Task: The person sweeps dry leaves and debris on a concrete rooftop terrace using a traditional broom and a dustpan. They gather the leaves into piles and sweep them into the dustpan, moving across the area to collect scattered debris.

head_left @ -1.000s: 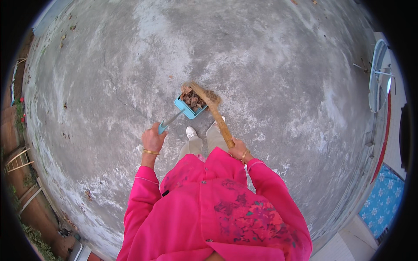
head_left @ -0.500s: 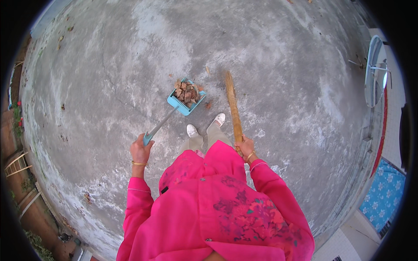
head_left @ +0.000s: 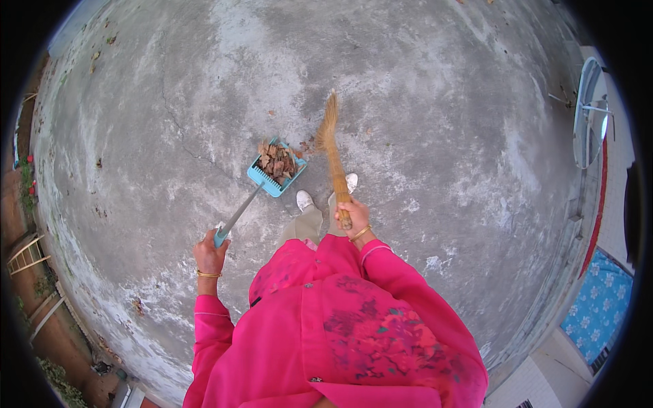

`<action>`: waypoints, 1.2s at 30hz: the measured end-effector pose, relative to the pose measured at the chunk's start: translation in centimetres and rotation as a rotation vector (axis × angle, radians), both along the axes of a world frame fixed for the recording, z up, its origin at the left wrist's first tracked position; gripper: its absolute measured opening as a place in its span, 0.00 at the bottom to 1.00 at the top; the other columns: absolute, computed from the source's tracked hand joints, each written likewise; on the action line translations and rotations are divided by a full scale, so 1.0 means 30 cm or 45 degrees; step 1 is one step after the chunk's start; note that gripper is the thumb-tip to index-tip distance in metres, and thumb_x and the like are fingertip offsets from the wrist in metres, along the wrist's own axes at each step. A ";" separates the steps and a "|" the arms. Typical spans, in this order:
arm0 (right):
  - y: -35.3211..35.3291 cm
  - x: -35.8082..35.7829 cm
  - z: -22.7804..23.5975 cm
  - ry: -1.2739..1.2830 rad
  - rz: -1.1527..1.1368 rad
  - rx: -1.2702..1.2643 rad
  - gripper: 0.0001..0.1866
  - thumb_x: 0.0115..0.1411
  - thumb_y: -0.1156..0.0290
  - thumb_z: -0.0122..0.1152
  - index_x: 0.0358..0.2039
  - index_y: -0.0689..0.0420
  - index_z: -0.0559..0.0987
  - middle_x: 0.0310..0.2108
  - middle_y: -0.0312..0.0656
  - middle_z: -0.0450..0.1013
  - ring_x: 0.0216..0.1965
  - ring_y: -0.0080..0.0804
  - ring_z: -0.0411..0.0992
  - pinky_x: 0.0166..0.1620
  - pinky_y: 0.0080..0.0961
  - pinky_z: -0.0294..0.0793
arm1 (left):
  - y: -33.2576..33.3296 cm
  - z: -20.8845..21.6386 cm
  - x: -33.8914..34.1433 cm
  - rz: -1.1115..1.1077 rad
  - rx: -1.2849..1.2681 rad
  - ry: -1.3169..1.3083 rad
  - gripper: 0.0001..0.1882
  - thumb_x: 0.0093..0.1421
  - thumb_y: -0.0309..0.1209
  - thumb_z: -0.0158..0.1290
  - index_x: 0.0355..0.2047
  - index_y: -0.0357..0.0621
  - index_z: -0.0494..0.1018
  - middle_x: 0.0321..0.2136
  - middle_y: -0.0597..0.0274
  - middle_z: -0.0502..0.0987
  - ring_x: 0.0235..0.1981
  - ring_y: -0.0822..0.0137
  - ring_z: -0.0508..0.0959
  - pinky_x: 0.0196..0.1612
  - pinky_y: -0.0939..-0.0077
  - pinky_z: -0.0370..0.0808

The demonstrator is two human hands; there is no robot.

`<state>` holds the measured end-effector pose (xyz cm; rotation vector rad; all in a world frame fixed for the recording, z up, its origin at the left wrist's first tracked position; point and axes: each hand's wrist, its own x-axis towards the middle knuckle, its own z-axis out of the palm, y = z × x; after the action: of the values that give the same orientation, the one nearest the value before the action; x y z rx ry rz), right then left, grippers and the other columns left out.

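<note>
My left hand [head_left: 211, 253] is closed round the end of the long grey handle of a blue dustpan [head_left: 275, 190]. The pan lies on the concrete ahead of my feet, heaped with dry brown leaves [head_left: 277, 161]. In my right hand [head_left: 352, 216] I grip a straw broom [head_left: 333, 161] near its butt end. Its bristles spread on the ground to the right of the pan and bend toward it. A few leaf scraps [head_left: 306, 145] lie between the bristles and the pan's open side.
My white shoes [head_left: 304, 199] stand just behind the pan. Stray leaves [head_left: 110, 40] dot the grey concrete at the far left. A dish antenna [head_left: 589, 112] stands at the far right, a blue flowered sheet [head_left: 598, 302] below it. A wooden ladder [head_left: 27, 257] rests by the left edge.
The broom has swung left toward the dustpan, its bristles now splayed and bent. My right hand has moved left and nearer the middle. The dustpan has shifted slightly left and nearer me.
</note>
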<state>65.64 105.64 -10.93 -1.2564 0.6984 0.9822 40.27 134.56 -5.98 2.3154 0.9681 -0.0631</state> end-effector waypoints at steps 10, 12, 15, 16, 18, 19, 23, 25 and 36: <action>-0.336 0.170 0.011 -0.330 0.286 -0.713 0.26 0.43 0.82 0.56 0.46 0.60 0.66 0.17 0.39 0.66 0.10 0.27 0.65 0.11 0.23 0.62 | -0.011 -0.023 -0.017 0.133 -0.143 -0.011 0.17 0.39 0.30 0.62 0.33 0.44 0.74 0.17 0.51 0.73 0.19 0.53 0.75 0.22 0.67 0.69; -0.352 0.252 -0.048 -0.326 0.143 -0.629 0.17 0.44 0.81 0.55 0.38 0.59 0.69 0.14 0.40 0.65 0.09 0.30 0.64 0.10 0.25 0.62 | -0.016 -0.022 -0.021 0.169 -0.177 -0.001 0.17 0.39 0.28 0.62 0.33 0.44 0.74 0.17 0.51 0.73 0.19 0.54 0.75 0.22 0.68 0.69; -0.302 0.298 -0.111 -0.072 0.118 -0.585 0.11 0.44 0.80 0.54 0.31 0.57 0.68 0.14 0.41 0.65 0.09 0.31 0.63 0.10 0.25 0.62 | -0.029 -0.025 -0.024 0.162 -0.175 0.025 0.18 0.38 0.28 0.62 0.33 0.43 0.74 0.16 0.51 0.73 0.18 0.56 0.75 0.22 0.69 0.69; -0.258 0.274 -0.128 -0.124 0.276 -0.709 0.15 0.44 0.80 0.55 0.36 0.58 0.69 0.14 0.40 0.65 0.09 0.29 0.62 0.11 0.24 0.62 | -0.033 -0.028 -0.023 0.176 -0.183 0.012 0.18 0.39 0.28 0.62 0.33 0.43 0.74 0.16 0.52 0.73 0.18 0.56 0.75 0.22 0.69 0.69; -0.184 0.223 -0.121 -0.147 0.327 -0.580 0.19 0.44 0.80 0.55 0.40 0.59 0.68 0.15 0.39 0.65 0.09 0.27 0.63 0.12 0.23 0.63 | -0.042 -0.038 -0.022 0.206 -0.203 -0.015 0.18 0.39 0.28 0.62 0.33 0.43 0.73 0.16 0.52 0.73 0.18 0.57 0.75 0.22 0.69 0.69; -0.159 0.202 -0.101 -0.124 0.385 -0.531 0.21 0.44 0.80 0.55 0.42 0.59 0.68 0.15 0.39 0.65 0.09 0.27 0.63 0.12 0.23 0.63 | -0.046 -0.043 -0.022 0.216 -0.215 -0.031 0.17 0.39 0.29 0.62 0.33 0.43 0.73 0.16 0.52 0.73 0.18 0.57 0.75 0.21 0.69 0.69; -0.127 0.200 0.019 -0.209 0.308 -0.320 0.27 0.43 0.81 0.56 0.47 0.61 0.66 0.15 0.39 0.66 0.11 0.26 0.65 0.12 0.23 0.63 | -0.056 -0.057 -0.025 0.226 -0.202 -0.024 0.17 0.39 0.30 0.62 0.32 0.44 0.73 0.15 0.52 0.72 0.17 0.54 0.74 0.21 0.67 0.69; -0.127 0.239 0.067 -0.290 0.376 -0.339 0.34 0.42 0.80 0.57 0.54 0.67 0.61 0.18 0.39 0.68 0.12 0.27 0.67 0.14 0.23 0.65 | -0.063 -0.058 -0.023 0.213 -0.177 0.015 0.17 0.39 0.30 0.62 0.32 0.45 0.73 0.15 0.52 0.72 0.18 0.53 0.74 0.21 0.66 0.68; 0.098 0.751 -0.155 -0.689 1.545 -0.901 0.25 0.41 0.76 0.59 0.44 0.64 0.68 0.16 0.44 0.70 0.15 0.34 0.71 0.16 0.30 0.69 | -0.181 0.004 0.058 0.280 -0.164 0.052 0.18 0.38 0.30 0.63 0.32 0.44 0.72 0.17 0.52 0.73 0.20 0.52 0.74 0.23 0.66 0.69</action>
<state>88.17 108.59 -15.59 -2.5700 -0.2898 1.2654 42.02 129.13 -5.86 2.0858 1.1982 -0.0804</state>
